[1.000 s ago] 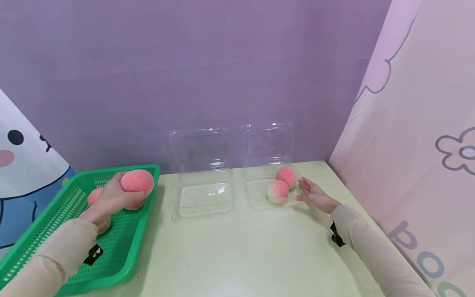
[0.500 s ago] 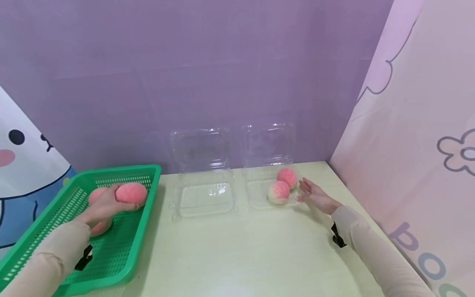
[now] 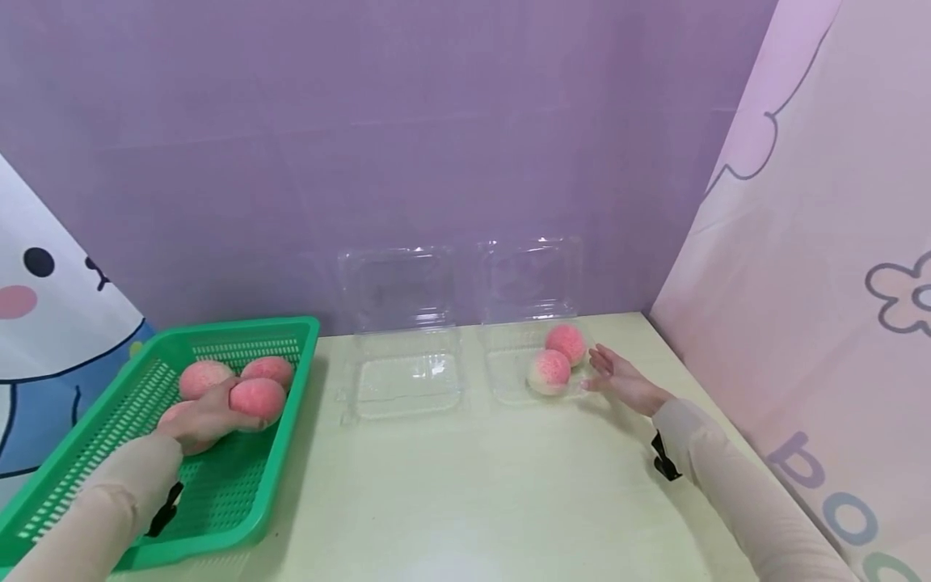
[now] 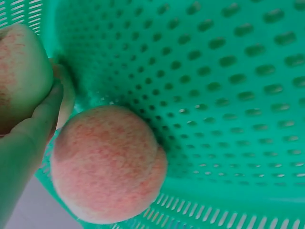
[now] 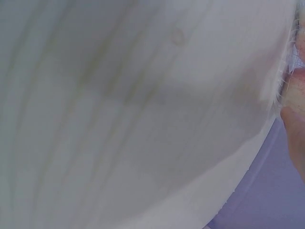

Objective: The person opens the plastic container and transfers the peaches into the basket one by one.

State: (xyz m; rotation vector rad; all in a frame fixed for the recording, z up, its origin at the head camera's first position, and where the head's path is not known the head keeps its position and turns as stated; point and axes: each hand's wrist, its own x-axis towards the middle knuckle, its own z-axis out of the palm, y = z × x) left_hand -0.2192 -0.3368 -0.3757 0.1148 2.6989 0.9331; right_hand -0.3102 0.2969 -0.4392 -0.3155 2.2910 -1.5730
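Inside the green basket, my left hand (image 3: 207,419) grips a pink peach (image 3: 258,402). In the left wrist view the thumb (image 4: 43,112) lies along that peach, and a second, redder peach (image 4: 105,164) sits close to the hand on the basket floor. More peaches surround the hand: one (image 3: 205,379) behind it, one (image 3: 269,370) beyond the held peach, and one partly hidden under the hand. On the right, my right hand (image 3: 621,384) rests with spread fingers beside a clear plastic box (image 3: 502,380). Two peaches, a front one (image 3: 549,372) and a rear one (image 3: 566,344), sit in that box.
Left of the peach box stands another clear plastic box (image 3: 407,384), its lid (image 3: 398,287) raised against the purple backdrop. The green basket (image 3: 272,485) takes up the left of the pale table (image 3: 436,501). A printed pink wall (image 3: 800,283) borders the right side.
My left hand has lowered the peach from above the basket down among the other peaches, which now show more around it. The right hand has stayed beside the box.
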